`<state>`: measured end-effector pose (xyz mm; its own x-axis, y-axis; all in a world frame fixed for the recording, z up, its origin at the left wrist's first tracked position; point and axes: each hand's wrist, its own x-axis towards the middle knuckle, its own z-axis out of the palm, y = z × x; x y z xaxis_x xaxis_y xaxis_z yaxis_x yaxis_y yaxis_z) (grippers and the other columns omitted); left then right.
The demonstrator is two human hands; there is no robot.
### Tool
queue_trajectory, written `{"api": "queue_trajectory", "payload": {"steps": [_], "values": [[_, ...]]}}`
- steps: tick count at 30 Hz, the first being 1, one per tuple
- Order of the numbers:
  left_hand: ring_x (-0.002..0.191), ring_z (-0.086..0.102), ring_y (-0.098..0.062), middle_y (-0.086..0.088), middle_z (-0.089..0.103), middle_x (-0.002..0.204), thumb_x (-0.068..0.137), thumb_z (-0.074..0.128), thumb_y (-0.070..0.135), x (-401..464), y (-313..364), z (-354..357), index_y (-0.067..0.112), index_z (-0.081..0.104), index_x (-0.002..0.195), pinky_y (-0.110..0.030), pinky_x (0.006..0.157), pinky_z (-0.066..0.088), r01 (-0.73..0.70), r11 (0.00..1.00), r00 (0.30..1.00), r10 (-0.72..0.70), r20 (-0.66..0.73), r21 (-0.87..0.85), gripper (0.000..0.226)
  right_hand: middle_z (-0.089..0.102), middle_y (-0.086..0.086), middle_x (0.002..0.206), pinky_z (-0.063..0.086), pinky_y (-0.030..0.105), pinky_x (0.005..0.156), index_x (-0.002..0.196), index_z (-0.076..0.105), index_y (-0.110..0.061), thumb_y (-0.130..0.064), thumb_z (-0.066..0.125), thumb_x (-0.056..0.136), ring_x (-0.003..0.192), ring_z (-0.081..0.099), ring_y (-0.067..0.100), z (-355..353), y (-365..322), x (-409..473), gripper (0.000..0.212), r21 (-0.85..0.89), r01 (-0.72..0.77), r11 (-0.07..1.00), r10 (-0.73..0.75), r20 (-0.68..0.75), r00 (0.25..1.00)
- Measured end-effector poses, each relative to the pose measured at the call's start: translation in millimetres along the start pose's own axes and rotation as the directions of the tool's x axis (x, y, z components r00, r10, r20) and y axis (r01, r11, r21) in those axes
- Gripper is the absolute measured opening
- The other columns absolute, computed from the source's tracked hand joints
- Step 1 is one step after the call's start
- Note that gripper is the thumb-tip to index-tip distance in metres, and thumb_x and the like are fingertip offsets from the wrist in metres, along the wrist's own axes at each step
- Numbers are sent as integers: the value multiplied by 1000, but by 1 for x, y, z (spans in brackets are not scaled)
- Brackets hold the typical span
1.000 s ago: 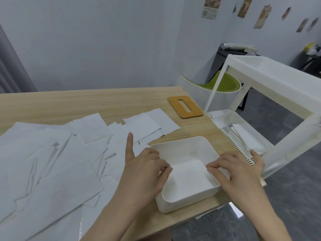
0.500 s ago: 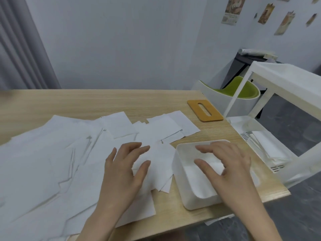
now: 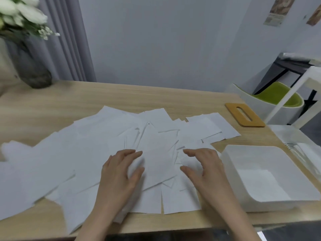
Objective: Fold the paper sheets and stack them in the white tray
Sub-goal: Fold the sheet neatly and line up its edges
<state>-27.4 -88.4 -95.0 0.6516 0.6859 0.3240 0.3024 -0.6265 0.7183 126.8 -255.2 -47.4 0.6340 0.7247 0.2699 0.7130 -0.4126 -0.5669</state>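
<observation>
Both hands have left the white tray (image 3: 260,150) since the earlier frames and are now lying over the spread of paper sheets (image 3: 97,153) at the table's near middle. The left hand (image 3: 119,173) is resting palm-down with fingers straight and slightly fanned, its fingertips touching the top sheet and holding nothing. The right hand (image 3: 206,169) is hovering just beside it, fingers loosely arched and thumb spread, the tips touching or nearly touching the paper; whether it is pinching an edge cannot be told. The sheets are lying flat, thin and matte white, rectangular, overlapping at many angles, with faint creases and lifted corners showing as grey shadow lines. The tray is sitting at the right near corner of the wooden table (image 3: 139,100), a smooth, rounded-corner rectangular basin with low walls, holding a folded white sheet (image 3: 255,180) flat on its floor. A flat orange-brown board with an oblong slot (image 3: 245,115) is lying beyond the tray near the table's right edge. A dark rounded vase (image 3: 33,70) carrying white flowers (image 3: 22,13) is standing at the far left corner. A green-seated white chair (image 3: 278,94) is standing past the table's right end.
</observation>
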Motion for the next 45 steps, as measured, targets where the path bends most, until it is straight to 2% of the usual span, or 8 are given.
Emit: {"api": "queue_trajectory", "payload": {"steps": [4, 9, 14, 21, 26, 30, 34, 45], "values": [[113, 47, -3, 17, 55, 119, 82, 49, 49, -1, -9, 2, 30, 68, 116, -58, 104, 38, -37, 999, 998, 38, -45, 19, 43, 49, -26, 110, 30, 26, 101, 122, 53, -36, -30, 66, 87, 114, 33, -4, 21, -3, 4, 37, 34, -68, 997, 66, 52, 996], [129, 35, 3, 18, 53, 125, 80, 44, 57, -1, -13, 7, 30, 65, 121, -40, 117, 5, -30, 999, 999, 30, -28, 18, 53, 52, -23, 99, 40, 29, 92, 129, 47, -35, -40, 67, 84, 101, 42, 3, 40, -10, 8, 50, 41, -214, 976, 209, 95, 973], [132, 31, 1, 16, 54, 129, 80, 40, 58, 1, -14, 11, 28, 62, 127, -40, 118, -1, -34, 997, 999, 33, 12, 70, 59, 52, -15, 89, 43, 27, 85, 130, 45, -33, -35, 72, 80, 93, 46, 6, 48, -16, 10, 57, 125, -306, 944, 291, 126, 948], [134, 34, -1, 20, 51, 130, 80, 37, 60, 5, -9, 9, 30, 60, 129, -40, 119, -3, -12, 995, 998, 7, 58, 94, 62, 61, -6, 79, 38, 20, 61, 83, 62, -23, -20, 66, 84, 69, 53, 5, 51, -18, 14, 5, 275, -360, 892, 329, 153, 932], [132, 37, 6, 22, 54, 130, 82, 43, 59, 15, 3, 1, 29, 59, 129, -19, 117, -12, -22, 1000, 997, 23, 78, -7, 58, 60, 8, 69, 37, 28, 62, 75, 61, -10, -15, 58, 92, 65, 52, 16, 36, -10, 21, 18, 368, -315, 875, 302, 93, 949], [117, 35, 29, 28, 56, 119, 92, 64, 35, 22, 19, -3, 31, 62, 123, -5, 113, 3, 29, 990, 998, -21, 57, -141, 31, 54, -7, 57, 40, 15, 53, 78, 63, -5, -6, 54, 94, 55, 49, 5, 17, -8, 28, 19, 481, -304, 822, 265, 150, 953], [94, 60, 13, 21, 71, 99, 89, 70, 25, 24, 34, -9, 30, 70, 114, -7, 86, 44, 202, 934, 975, -164, 148, -296, 26, 56, -6, 56, 40, 15, 49, 79, 65, -6, -5, 53, 95, 51, 49, 4, 1, -10, 32, 20, 553, -313, 772, 205, 250, 946], [82, 71, -18, 4, 75, 79, 91, 66, 14, 7, 32, -20, 21, 75, 83, -34, 76, 53, 417, 694, 889, -445, 107, -587, 14, 68, 9, 64, 40, 19, 48, 100, 65, -8, -12, 65, 88, 54, 60, 13, 22, -34, 31, 13, 687, -389, 614, 269, 282, 921]]}}
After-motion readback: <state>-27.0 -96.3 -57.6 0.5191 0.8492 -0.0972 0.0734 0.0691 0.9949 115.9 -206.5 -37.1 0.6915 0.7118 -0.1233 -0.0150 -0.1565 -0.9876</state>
